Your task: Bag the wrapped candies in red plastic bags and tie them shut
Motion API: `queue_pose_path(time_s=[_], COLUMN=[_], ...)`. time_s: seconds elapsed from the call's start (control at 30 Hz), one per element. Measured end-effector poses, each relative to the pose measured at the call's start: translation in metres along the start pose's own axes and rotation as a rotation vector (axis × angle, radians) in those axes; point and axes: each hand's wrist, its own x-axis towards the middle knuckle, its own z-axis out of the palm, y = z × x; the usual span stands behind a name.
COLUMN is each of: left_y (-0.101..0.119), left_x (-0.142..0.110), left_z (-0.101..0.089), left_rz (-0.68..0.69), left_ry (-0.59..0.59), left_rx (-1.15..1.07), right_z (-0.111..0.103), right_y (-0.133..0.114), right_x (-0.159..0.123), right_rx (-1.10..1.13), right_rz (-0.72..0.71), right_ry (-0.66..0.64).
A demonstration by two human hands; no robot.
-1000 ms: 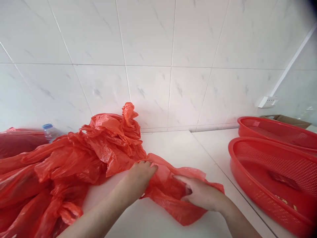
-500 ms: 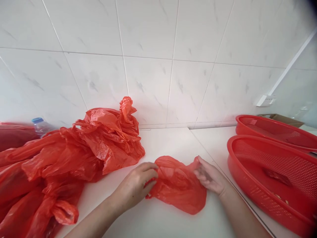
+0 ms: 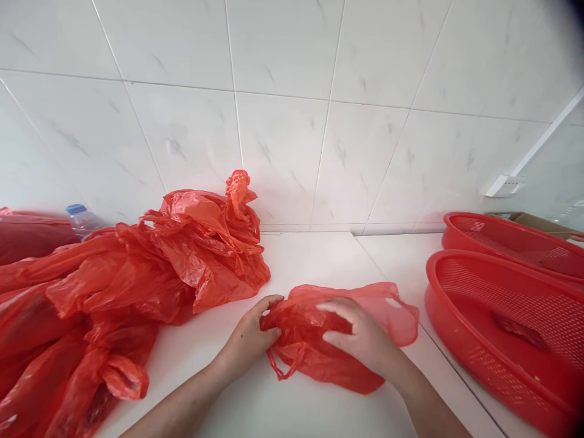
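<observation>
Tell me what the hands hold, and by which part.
The left hand grips the gathered end of a red plastic bag; the right hand lies on its middle.

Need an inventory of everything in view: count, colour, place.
tile wall: 1, white with grey veining, behind counter
countertop: 1, white, under the bags
heap of plastic bags: count unclear, red, left of counter
dark red bundle: 1, dark red, far left
plastic bottle: 1, clear with blue cap, behind heap
near mesh basket: 1, red, right
far mesh basket: 1, red, behind near basket
cardboard box: 1, brown, behind far basket
wall socket: 1, white, on wall at right
single plastic bag: 1, red, on counter between hands
left hand: 1, closed on bag's left end
right hand: 1, on top of bag
</observation>
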Motion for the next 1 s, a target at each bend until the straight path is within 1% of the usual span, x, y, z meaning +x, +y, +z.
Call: queue_pose_path(time_s=[0.07,0.17,0.27,0.33,0.4,0.5,0.57,0.67,0.73,0.8,0.87,0.93,1.0], left_y=[0.000,0.001,0.002,0.003,0.003,0.001,-0.002,-0.005,-0.006,-0.006,-0.006,-0.007,-0.009], left_x=[-0.001,-0.002,-0.005,-0.006,-0.007,-0.006,-0.005,-0.002,-0.001,0.000,0.001,0.002,0.003], left_z=[0.000,-0.002,-0.004,-0.005,-0.004,0.000,0.003,0.004,0.004,0.003,0.002,0.001,-0.001], left_rz=[-0.037,-0.087,-0.045,-0.009,-0.004,-0.067,-0.107,-0.125,-0.130,-0.144,-0.159,-0.159,-0.148], left_ry=[-0.090,-0.168,-0.198,-0.205,-0.219,-0.206,-0.167,-0.118,-0.088,-0.075,-0.079,-0.080,-0.070], left_rx=[-0.092,-0.222,-0.335,-0.358,-0.351,-0.360,-0.389,-0.423,-0.434,-0.457,-0.496,-0.527,-0.546], right_z=[0.003,0.004,0.002,0.002,0.003,0.007,0.010,0.013,0.011,0.005,-0.007,-0.028,-0.059], right_y=[0.004,0.010,0.006,-0.002,-0.008,-0.011,-0.006,0.005,0.005,-0.004,-0.020,-0.035,-0.041], right_x=[0.002,0.005,0.003,0.000,-0.004,-0.006,-0.003,0.002,0.002,-0.004,-0.017,-0.034,-0.051], right_rx=[-0.152,-0.207,-0.227,-0.282,-0.331,-0.344,-0.300,-0.148,-0.069,-0.041,-0.030,-0.041,-0.121], right_rz=[0.018,0.041,-0.021,-0.048,-0.063,-0.106,-0.051,0.107,0.141,0.123,0.096,0.086,0.132], right_ry=[-0.035,-0.046,0.031,0.090,0.152,0.270,0.310,0.225,0.171,0.204,0.298,0.421,0.535])
